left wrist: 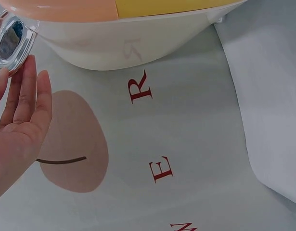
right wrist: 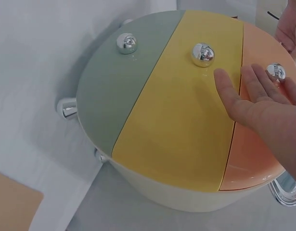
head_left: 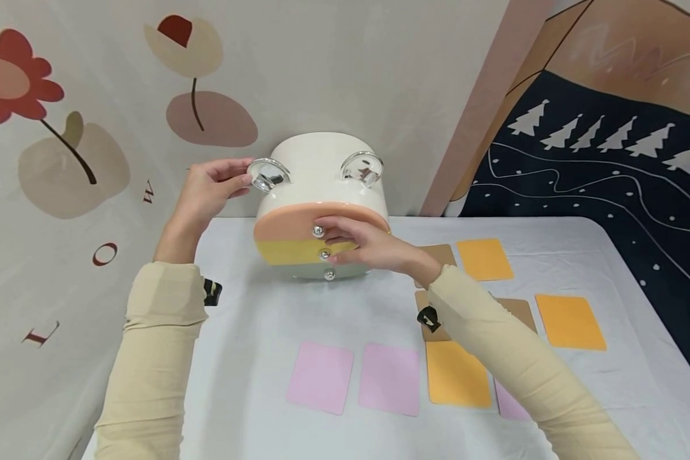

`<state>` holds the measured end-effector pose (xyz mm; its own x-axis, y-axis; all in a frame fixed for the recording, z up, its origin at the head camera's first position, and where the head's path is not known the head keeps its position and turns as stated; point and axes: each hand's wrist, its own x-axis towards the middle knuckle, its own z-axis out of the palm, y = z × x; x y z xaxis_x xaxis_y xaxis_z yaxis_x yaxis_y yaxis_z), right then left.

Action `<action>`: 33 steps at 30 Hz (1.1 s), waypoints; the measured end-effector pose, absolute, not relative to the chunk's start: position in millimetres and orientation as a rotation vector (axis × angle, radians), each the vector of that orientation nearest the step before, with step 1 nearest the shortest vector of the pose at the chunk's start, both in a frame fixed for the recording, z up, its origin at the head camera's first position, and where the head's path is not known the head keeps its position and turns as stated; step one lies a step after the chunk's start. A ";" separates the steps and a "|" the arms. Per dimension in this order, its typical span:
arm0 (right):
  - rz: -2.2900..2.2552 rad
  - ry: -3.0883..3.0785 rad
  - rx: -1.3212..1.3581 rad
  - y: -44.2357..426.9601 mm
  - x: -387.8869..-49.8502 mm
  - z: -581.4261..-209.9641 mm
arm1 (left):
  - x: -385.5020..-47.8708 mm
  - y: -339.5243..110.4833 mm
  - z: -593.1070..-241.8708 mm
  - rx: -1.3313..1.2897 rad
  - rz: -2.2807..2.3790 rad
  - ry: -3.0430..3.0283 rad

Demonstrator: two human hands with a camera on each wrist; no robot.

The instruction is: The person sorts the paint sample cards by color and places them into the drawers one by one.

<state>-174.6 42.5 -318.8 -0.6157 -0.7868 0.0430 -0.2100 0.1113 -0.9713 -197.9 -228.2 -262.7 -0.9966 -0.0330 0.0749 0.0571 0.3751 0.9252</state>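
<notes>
A white cabinet [head_left: 316, 150] with an oval front has an orange drawer [head_left: 282, 223], a yellow drawer [head_left: 282, 251] and a green drawer [right wrist: 109, 86], each with a round silver knob. My left hand [head_left: 207, 188] pinches the outer edge of the left silver ear [head_left: 269, 174] between thumb and fingers; in the left wrist view the hand [left wrist: 25, 115] has its fingers nearly straight against the ear [left wrist: 12, 43]. Over the front, my right hand [head_left: 370, 246] has relaxed fingers beside the orange drawer's knob [right wrist: 276, 71]. All drawers look closed.
Orange cards [head_left: 485, 259], brown cards [head_left: 517, 311] and pink cards [head_left: 320, 377] lie on the white tablecloth [head_left: 253, 396] in front and to the right. Behind the cabinet hangs a printed cloth [head_left: 322, 64]; a dark one with white trees [head_left: 558, 166] is at the right.
</notes>
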 end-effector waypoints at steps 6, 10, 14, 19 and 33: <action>-1.552 1.837 -0.922 45.4 -174.4 -318.5 | -199.3 -228.2 -265.0 -0.034 -1.720 -2.525; -1.561 1.769 -0.906 49.2 -171.6 -319.3 | -198.9 -229.7 -267.2 -0.050 -1.697 -2.532; -1.559 1.698 -0.928 52.6 -164.8 -320.9 | -198.1 -231.2 -268.2 -0.060 -1.663 -2.558; -1.556 1.638 -0.982 56.0 -149.2 -321.0 | -196.9 -231.5 -269.4 -0.092 -1.689 -2.551; -1.513 1.553 -1.078 64.8 -112.7 -324.9 | -196.6 -232.1 -275.3 -0.178 -1.750 -2.434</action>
<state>-112.7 64.8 -324.9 -0.4041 -0.9124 0.0643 -0.0883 -0.0311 -0.9956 -196.6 -232.1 -275.3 -0.9834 0.0147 0.1809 0.1762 0.3171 0.9319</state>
